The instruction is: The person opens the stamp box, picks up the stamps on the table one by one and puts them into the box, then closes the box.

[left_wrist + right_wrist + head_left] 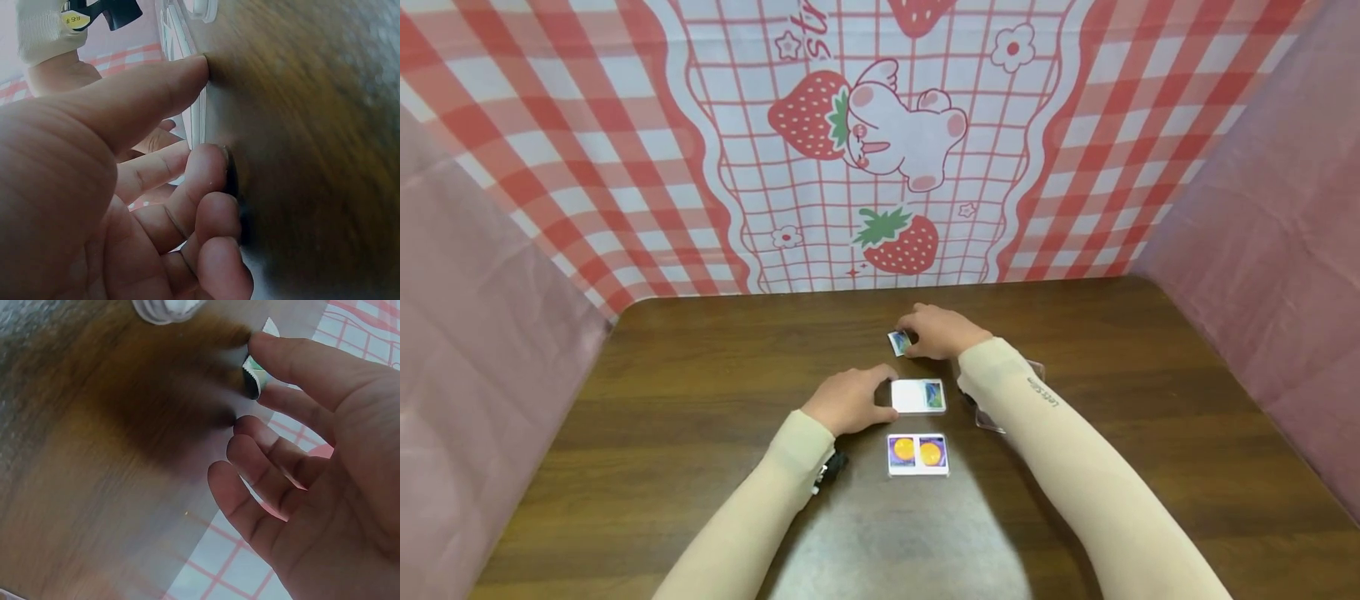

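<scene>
In the head view my right hand [946, 332] pinches a small stamp [898, 342] with a blue-green picture, at the far middle of the table. Its toothed edge shows between thumb and index finger in the right wrist view, the other fingers loosely bent. My left hand [850, 402] grips the left end of a white, clear-edged card holder [906, 400], thumb at the near corner and index finger at the far one. A similar blue-green stamp [934, 395] lies on the holder's right half; the left half is bare white.
Nearer to me lies a second clear-edged holder [917, 472] with two orange-and-purple stamps. A transparent tray [990, 422] is partly hidden under my right forearm. A strawberry-patterned cloth [805, 258] hangs behind the brown wooden table [715, 367], with pink cloth on both sides.
</scene>
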Tool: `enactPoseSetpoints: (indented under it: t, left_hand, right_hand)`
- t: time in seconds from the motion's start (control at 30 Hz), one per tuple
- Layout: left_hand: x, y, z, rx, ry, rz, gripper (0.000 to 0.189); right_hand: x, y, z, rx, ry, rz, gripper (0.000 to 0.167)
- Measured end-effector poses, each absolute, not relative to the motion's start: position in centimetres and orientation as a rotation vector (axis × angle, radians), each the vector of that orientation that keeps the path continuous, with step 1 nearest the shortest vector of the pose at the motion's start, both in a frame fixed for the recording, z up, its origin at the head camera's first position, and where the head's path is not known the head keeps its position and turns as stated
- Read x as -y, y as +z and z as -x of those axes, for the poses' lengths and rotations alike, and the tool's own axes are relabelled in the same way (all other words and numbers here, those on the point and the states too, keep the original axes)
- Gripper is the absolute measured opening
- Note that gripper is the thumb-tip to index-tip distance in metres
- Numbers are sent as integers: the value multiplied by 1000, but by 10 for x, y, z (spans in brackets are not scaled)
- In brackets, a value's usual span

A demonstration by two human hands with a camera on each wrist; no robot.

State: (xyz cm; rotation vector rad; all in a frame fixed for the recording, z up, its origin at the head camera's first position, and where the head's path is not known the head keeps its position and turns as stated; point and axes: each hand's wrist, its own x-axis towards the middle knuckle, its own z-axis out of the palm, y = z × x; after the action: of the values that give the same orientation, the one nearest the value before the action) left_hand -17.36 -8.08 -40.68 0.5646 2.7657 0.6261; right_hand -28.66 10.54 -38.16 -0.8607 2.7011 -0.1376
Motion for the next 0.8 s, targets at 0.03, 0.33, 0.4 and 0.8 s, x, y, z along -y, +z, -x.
enactPoseSetpoints:
  t: [0.03,0.33,0.4,0.8]
  left_hand:
    - [81,-407,174,-2766,625,-563,57]
    - [81,-406,172,-2770,636,-565,56]
    - [81,-405,172,-2773,635,-569,56]
    - [81,-406,173,-2766,645,-571,55]
  right_hand:
    - [-106,-382,287,-2703,-137,864,48]
    - [-109,-383,285,-2736,-131,873,36]
    - [-110,-383,284,-2746,-118,873,36]
    - [-122,-377,277,-2821,-182,902,35]
